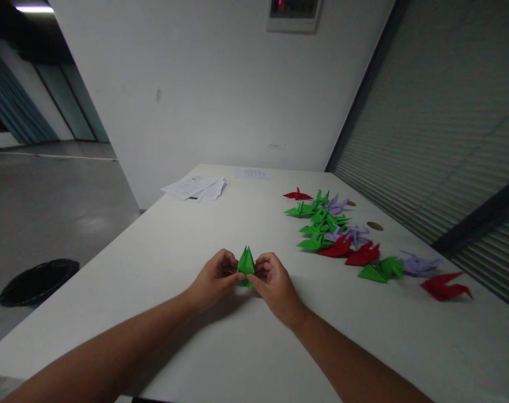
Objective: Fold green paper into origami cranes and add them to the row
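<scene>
Between my two hands stands a piece of folded green origami paper, its narrow points upward, just over the white table. My left hand pinches its left side, thumb across the lower front. On the other side my right hand is closed on its right edge, thumb also at the lower front. The fingers behind the paper are partly hidden. Off to the right lies a group of finished paper cranes, among them green cranes, red cranes and purple cranes.
The white table reaches a wall at the back and window blinds on the right. Printed sheets lie at the far left. A bin with a black liner stands on the floor beyond the left edge.
</scene>
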The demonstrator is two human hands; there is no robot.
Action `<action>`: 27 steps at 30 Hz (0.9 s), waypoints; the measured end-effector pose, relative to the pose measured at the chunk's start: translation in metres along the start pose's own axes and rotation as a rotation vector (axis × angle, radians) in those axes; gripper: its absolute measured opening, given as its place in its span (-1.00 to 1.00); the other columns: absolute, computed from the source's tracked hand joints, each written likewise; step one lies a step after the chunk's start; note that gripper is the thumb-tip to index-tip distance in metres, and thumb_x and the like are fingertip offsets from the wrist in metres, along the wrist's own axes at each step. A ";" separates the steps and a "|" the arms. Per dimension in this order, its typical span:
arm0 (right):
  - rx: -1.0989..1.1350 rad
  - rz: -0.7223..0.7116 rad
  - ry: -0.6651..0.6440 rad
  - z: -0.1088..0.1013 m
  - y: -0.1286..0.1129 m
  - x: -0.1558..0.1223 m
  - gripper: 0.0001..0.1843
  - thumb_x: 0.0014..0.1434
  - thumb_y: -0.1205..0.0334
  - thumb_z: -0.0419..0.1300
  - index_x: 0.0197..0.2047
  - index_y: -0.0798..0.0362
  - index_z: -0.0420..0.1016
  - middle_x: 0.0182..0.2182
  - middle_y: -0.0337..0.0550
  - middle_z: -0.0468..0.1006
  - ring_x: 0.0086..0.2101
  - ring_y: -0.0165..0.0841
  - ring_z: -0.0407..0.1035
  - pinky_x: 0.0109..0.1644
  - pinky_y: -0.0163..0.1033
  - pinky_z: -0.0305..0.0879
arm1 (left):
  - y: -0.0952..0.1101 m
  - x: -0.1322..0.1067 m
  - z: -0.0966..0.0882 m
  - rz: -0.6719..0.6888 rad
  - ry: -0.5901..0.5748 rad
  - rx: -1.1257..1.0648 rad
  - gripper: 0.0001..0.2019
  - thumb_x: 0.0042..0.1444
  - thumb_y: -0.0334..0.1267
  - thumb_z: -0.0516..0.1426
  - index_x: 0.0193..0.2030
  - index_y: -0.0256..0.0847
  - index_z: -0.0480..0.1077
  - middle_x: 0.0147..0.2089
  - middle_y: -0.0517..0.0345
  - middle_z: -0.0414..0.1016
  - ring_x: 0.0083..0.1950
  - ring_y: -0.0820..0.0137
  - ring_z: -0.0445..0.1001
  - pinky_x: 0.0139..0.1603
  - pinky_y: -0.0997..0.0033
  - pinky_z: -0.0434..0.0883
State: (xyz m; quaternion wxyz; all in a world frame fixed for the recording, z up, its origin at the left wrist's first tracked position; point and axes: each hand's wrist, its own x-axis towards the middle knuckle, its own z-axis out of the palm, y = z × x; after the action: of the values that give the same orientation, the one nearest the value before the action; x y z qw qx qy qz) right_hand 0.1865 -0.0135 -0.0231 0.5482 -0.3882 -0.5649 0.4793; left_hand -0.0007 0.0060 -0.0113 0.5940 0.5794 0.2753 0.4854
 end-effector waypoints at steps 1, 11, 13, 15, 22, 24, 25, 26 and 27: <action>0.002 0.008 -0.007 0.000 0.000 0.000 -0.59 0.08 0.16 0.42 -0.12 -0.05 0.29 -0.33 -0.24 0.55 -0.30 -0.31 0.46 -0.20 -0.21 0.38 | 0.001 0.000 0.000 0.001 0.013 0.005 -0.66 0.06 -0.22 0.39 -0.22 -0.22 0.31 -0.29 0.24 0.42 -0.28 0.47 0.43 -0.26 0.45 0.36; -0.016 0.078 -0.066 0.000 -0.003 0.000 -0.69 0.13 0.07 0.38 -0.18 0.02 0.40 -0.39 -0.25 0.53 -0.36 -0.35 0.45 -0.25 -0.25 0.35 | -0.002 0.002 -0.002 -0.025 0.036 -0.003 -0.63 0.02 -0.23 0.41 -0.30 -0.21 0.27 -0.40 0.31 0.36 -0.40 0.53 0.35 -0.37 0.50 0.30; -0.050 0.062 -0.054 -0.001 -0.002 0.000 -0.72 0.13 0.10 0.37 -0.20 0.03 0.41 -0.43 -0.27 0.51 -0.39 -0.36 0.43 -0.28 -0.26 0.32 | -0.002 0.002 -0.002 -0.019 0.027 0.005 -0.63 0.02 -0.22 0.41 -0.32 -0.22 0.26 -0.41 0.31 0.36 -0.41 0.53 0.34 -0.38 0.50 0.30; -0.064 0.049 -0.044 -0.001 0.000 0.001 -0.73 0.13 0.11 0.37 -0.22 0.02 0.41 -0.45 -0.29 0.50 -0.41 -0.37 0.42 -0.30 -0.27 0.31 | -0.002 0.002 -0.002 -0.015 0.022 0.015 -0.63 0.02 -0.22 0.41 -0.33 -0.22 0.26 -0.42 0.31 0.36 -0.42 0.54 0.34 -0.38 0.51 0.29; 0.037 0.062 -0.068 -0.004 0.001 0.001 -0.64 0.04 0.07 0.48 -0.20 0.02 0.47 -0.36 -0.22 0.58 -0.33 -0.33 0.49 -0.21 -0.22 0.41 | -0.002 0.003 -0.002 -0.013 0.052 0.051 -0.65 0.05 -0.17 0.39 -0.35 -0.22 0.27 -0.46 0.31 0.37 -0.43 0.52 0.32 -0.40 0.50 0.26; 0.072 0.060 -0.098 -0.003 -0.001 0.000 -0.62 0.01 0.08 0.51 -0.19 0.02 0.49 -0.31 -0.18 0.62 -0.28 -0.31 0.52 -0.14 -0.18 0.44 | -0.001 0.003 -0.003 -0.007 0.081 0.076 -0.65 0.05 -0.17 0.38 -0.38 -0.21 0.27 -0.47 0.31 0.36 -0.44 0.51 0.31 -0.40 0.50 0.25; 0.085 0.054 -0.115 -0.003 -0.002 0.000 -0.62 0.00 0.09 0.52 -0.19 0.01 0.51 -0.29 -0.17 0.63 -0.26 -0.30 0.53 -0.10 -0.16 0.45 | 0.000 0.003 -0.003 -0.005 0.088 0.087 -0.66 0.05 -0.17 0.38 -0.39 -0.21 0.27 -0.46 0.30 0.38 -0.42 0.50 0.33 -0.38 0.49 0.27; 0.095 0.045 -0.128 -0.003 -0.003 -0.001 -0.63 0.01 0.10 0.52 -0.18 0.01 0.52 -0.27 -0.17 0.64 -0.24 -0.29 0.54 -0.07 -0.15 0.45 | 0.000 0.003 -0.003 -0.003 0.086 0.099 -0.67 0.06 -0.17 0.37 -0.39 -0.22 0.28 -0.43 0.26 0.42 -0.39 0.48 0.36 -0.35 0.47 0.30; 0.103 0.035 -0.138 -0.002 -0.004 -0.001 -0.64 0.01 0.11 0.52 -0.18 0.01 0.53 -0.27 -0.17 0.65 -0.23 -0.28 0.54 -0.05 -0.13 0.45 | 0.001 0.004 -0.004 0.001 0.077 0.115 -0.68 0.07 -0.17 0.37 -0.40 -0.22 0.30 -0.39 0.21 0.46 -0.35 0.45 0.40 -0.30 0.44 0.33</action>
State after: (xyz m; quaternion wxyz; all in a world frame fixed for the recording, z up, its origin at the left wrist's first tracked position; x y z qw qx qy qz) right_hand 0.1890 -0.0153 -0.0194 0.5188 -0.3354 -0.5689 0.5429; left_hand -0.0034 0.0108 -0.0103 0.5485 0.5936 0.3252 0.4911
